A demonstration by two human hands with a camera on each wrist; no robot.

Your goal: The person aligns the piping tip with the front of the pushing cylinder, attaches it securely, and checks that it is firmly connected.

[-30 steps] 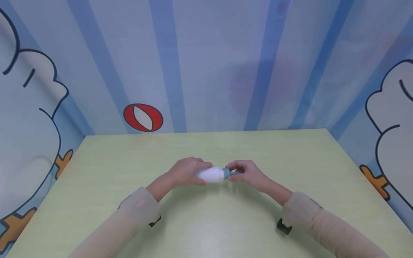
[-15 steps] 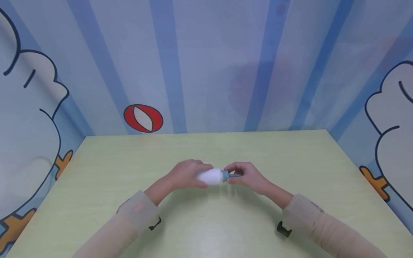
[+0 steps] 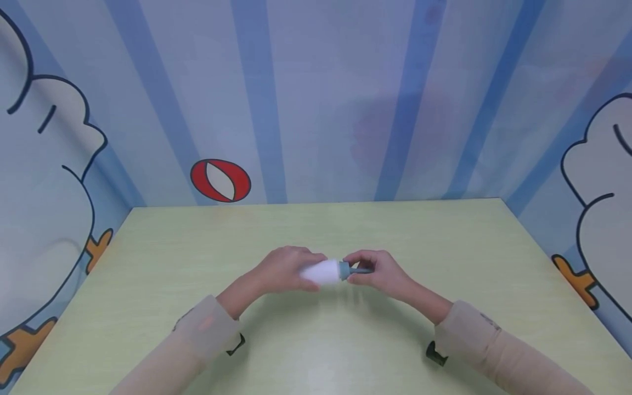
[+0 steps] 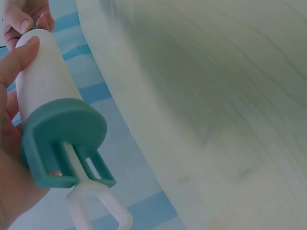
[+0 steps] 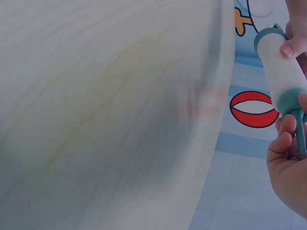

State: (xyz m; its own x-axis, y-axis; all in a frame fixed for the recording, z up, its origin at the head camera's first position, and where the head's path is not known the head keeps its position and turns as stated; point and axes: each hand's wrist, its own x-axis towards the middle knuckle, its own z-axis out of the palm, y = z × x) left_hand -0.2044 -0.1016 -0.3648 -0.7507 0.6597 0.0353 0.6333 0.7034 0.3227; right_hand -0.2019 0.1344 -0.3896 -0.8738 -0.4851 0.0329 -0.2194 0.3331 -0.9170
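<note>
Above the table my left hand grips the white barrel of a large plunger syringe, which lies level and points right. Fingers and thumb of my right hand pinch the teal nozzle cap at its front end. From the cap a thin teal spout runs back under my right palm. In the left wrist view the barrel's rear carries a teal collar with side grips, and a white plunger handle sticks out of it. The left fingers hide part of the barrel.
A pale wood-grain table spreads beneath both hands. Behind it stands a blue striped backdrop with a printed red and white ball and cartoon figures at both sides. Dark straps hang under both sleeves.
A second ago white neck showed between barrel and nozzle cap; now the cap sits against the barrel. Both hands and the syringe have come slightly nearer to me.
</note>
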